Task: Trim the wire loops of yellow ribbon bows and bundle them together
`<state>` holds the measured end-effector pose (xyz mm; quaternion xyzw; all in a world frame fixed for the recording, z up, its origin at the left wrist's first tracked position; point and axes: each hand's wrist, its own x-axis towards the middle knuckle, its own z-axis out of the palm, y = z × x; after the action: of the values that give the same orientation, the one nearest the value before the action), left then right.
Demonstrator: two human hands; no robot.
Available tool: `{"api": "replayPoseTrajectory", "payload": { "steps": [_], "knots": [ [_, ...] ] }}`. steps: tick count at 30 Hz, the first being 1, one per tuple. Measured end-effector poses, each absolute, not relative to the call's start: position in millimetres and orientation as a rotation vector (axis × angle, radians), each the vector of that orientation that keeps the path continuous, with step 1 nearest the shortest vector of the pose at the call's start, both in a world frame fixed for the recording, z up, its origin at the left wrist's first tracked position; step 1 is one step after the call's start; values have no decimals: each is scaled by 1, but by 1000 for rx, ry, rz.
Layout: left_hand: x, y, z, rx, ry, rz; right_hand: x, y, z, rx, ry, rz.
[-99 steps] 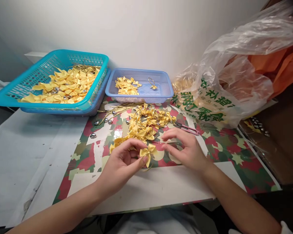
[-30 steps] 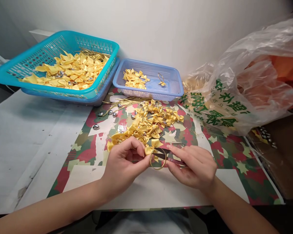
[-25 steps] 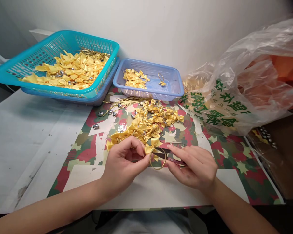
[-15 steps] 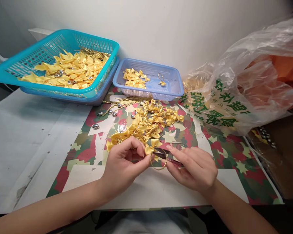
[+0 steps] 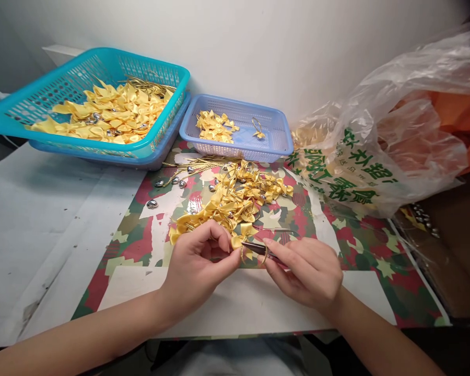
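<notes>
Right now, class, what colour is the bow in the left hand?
Yellow: the bow in the left hand, seen best in the head view.

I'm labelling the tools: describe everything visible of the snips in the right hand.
The snips are small, with dark, metallic-looking blades tapering to a point, closed or nearly so. The right hand grips them, hiding most of the rest. They point left across a gold wire loop, the tip at a yellow bow; whether it touches is unclear.
</notes>
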<state>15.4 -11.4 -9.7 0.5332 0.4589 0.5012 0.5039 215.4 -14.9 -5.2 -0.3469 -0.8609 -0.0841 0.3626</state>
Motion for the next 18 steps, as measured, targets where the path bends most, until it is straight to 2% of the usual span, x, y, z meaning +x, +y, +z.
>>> {"api": "replayPoseTrajectory", "payload": {
  "steps": [11,18],
  "knots": [
    [13,-11,-15,1268,1033,1220,221,0,0,-1047,-1888,432],
    [14,-12,-14,1316,970,1242,210,-4,-8,-969,-1926,455]
  ]
}}
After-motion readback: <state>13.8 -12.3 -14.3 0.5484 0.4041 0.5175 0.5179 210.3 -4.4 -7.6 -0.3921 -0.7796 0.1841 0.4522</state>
